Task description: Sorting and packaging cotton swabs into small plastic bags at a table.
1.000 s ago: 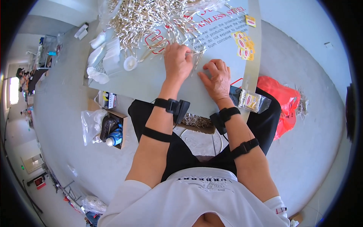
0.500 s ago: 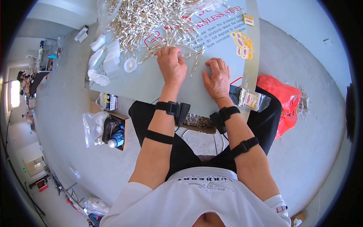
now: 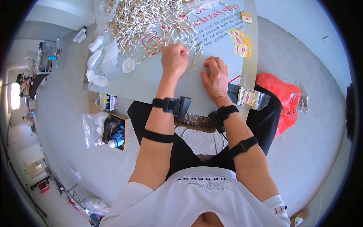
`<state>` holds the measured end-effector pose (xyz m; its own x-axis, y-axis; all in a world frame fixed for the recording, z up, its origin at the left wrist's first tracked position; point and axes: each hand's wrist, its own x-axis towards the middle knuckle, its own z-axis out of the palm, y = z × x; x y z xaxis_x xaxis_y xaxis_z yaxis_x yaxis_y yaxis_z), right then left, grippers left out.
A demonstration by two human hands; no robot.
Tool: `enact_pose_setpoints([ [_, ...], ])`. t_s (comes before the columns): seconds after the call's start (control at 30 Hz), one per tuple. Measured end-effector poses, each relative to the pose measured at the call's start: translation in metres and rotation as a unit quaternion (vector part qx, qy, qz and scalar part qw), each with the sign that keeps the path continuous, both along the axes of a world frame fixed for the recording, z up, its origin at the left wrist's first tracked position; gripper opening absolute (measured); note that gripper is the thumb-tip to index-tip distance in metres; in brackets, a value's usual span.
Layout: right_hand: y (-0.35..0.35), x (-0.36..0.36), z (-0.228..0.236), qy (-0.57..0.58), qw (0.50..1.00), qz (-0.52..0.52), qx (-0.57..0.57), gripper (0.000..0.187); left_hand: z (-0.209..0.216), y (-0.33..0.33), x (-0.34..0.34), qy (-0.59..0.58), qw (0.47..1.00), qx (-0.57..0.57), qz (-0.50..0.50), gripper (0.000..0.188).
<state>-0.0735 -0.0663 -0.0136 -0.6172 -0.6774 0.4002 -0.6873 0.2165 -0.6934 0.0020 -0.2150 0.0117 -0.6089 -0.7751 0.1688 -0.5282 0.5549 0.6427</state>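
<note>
A white short-sleeved T-shirt [image 3: 200, 196] with dark chest lettering and black trousers [image 3: 189, 151] are worn; black straps and small black wrist-mounted boxes [image 3: 183, 107] are fastened around both forearms.

left hand [image 3: 174, 60] moved up to swab pile [image 3: 143, 19]

White cotton swabs [image 3: 147, 17]; red bag [image 3: 281, 96]; yellow-red stickers [image 3: 242, 39].
</note>
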Motion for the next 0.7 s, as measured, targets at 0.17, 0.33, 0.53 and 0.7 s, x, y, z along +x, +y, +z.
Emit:
enact_pose_setpoints([
  [0.17,0.000,-0.002,-0.003,-0.009,1.000,-0.005,-0.017,0.019,0.002,0.029,0.012,-0.085,0.987,0.118,0.061,0.015],
  [0.33,-0.002,0.000,-0.005,-0.065,0.996,-0.022,-0.056,0.016,-0.010,0.050,0.000,-0.049,0.992,-0.107,0.044,0.030],
  [0.53,0.001,0.000,0.000,-0.092,0.993,-0.037,-0.061,0.021,-0.013,0.058,0.009,-0.044,0.995,-0.080,-0.035,0.021],
  [0.7,0.001,0.000,0.001,-0.065,0.996,-0.028,-0.058,0.026,-0.014,0.030,0.016,0.040,0.996,-0.081,0.024,0.018],
])
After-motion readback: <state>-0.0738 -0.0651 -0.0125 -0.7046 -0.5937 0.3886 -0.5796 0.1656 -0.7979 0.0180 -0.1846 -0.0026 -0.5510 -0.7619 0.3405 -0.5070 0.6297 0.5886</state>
